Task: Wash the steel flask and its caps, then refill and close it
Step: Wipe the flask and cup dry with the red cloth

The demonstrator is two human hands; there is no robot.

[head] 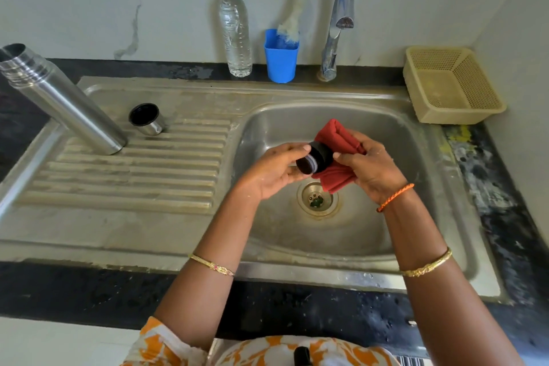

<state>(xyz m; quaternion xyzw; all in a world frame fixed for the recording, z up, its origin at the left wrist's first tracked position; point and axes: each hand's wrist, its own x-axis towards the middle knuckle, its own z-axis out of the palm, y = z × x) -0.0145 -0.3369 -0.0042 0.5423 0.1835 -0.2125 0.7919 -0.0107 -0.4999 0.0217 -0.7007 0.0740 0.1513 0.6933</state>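
steel flask [62,101] uncapped | left hand [267,172] fingers pinch round black stopper [312,157] | right hand [368,166] fingers clutch red cloth [335,134]

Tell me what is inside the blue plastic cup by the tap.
A white bristle brush with a blue handle stands in the blue plastic cup, leaning right. The cup's wall hides the brush's lower end and anything else inside.

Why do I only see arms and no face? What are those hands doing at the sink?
The camera sits on the person's head and looks down, so you see only arms. The left hand holds a small black cap. The right hand grips a red cloth against it, over the sink. On the ribbed draining board stand the open steel flask and a steel cup-cap. Behind are a water bottle, a blue cup with a brush, the tap and a basket.
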